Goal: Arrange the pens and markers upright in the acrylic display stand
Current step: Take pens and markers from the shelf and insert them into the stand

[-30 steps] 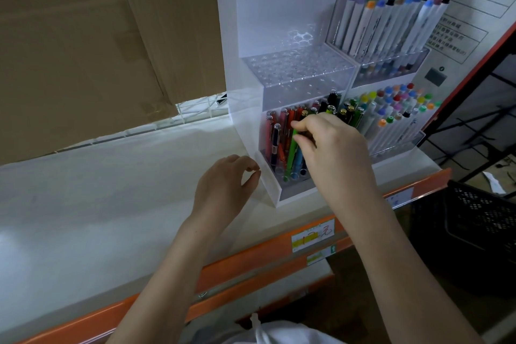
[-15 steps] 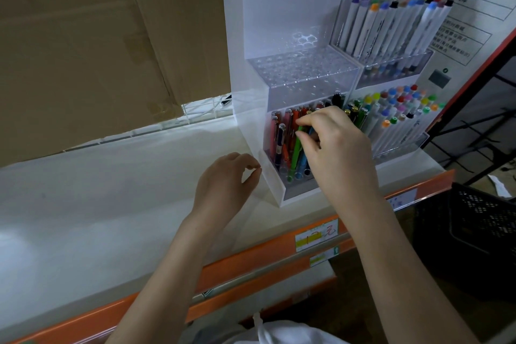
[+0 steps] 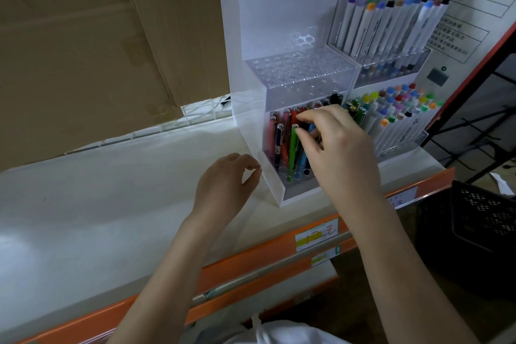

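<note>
Right hand (image 3: 339, 148) seemingly pinches the green pen (image 3: 293, 148) by its capped top, mid-frame in the acrylic display stand (image 3: 272, 187): light, stiff, slick plastic, best gripped there.

Both bare forearms reaching forward from bottom of view. Left hand (image 3: 223, 187) hovering with palm down, fingers loosely curling, thumb and forefinger tips nearly meeting, gripping nothing visible. Right hand (image 3: 340, 153) reaching further forward and higher, wrist bending down, back of hand facing camera, fingers (image 3: 310, 116) curling downward, thumb tip and forefinger spreading slightly apart; whether pinching anything, cannot tell.
</note>
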### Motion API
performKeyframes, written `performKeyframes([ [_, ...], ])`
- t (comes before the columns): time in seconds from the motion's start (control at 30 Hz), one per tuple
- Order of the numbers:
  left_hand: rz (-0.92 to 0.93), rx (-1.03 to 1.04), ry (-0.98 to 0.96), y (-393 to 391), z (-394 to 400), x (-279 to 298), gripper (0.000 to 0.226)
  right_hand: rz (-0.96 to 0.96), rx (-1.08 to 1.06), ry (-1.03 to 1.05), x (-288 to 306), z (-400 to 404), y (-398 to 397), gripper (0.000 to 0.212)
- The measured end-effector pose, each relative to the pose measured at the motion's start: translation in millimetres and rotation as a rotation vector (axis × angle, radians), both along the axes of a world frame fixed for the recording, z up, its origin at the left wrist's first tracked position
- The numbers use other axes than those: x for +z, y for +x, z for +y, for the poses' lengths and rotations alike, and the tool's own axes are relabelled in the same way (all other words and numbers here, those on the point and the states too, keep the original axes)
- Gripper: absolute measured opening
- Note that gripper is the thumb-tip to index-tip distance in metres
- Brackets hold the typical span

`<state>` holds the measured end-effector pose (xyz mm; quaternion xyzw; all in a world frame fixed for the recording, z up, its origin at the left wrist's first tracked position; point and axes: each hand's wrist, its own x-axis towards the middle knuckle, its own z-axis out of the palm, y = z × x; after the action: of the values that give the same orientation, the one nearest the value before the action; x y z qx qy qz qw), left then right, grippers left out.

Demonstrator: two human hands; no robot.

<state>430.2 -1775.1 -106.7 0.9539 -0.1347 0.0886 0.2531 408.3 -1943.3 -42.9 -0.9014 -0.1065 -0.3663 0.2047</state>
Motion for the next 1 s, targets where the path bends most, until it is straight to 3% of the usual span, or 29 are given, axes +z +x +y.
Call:
performKeyframes([
  [0.4,-0.009,0.049,0.128,3.6,22.1,5.6,0.023,-0.161,0.167,-0.016,1.0,45.5,-7.8,0.016],
  [0.47,-0.014,0.090,0.223,2.4,34.8,4.6,0.026,-0.105,0.244,-0.026,-10.3,67.2,-4.4,0.019],
  [0.6,-0.014,0.177,0.324,-2.1,83.3,0.2,0.028,0.201,0.351,-0.104,-45.6,107.8,16.2,0.029],
  [0.7,0.020,0.250,0.390,-10.0,132.6,0.1,0.027,0.406,0.409,-0.230,-63.0,143.4,30.5,0.022],
  [1.0,0.002,0.499,0.437,-65.7,305.4,22.5,0.031,0.427,0.621,-0.292,-57.0,328.5,29.6,0.024],
])
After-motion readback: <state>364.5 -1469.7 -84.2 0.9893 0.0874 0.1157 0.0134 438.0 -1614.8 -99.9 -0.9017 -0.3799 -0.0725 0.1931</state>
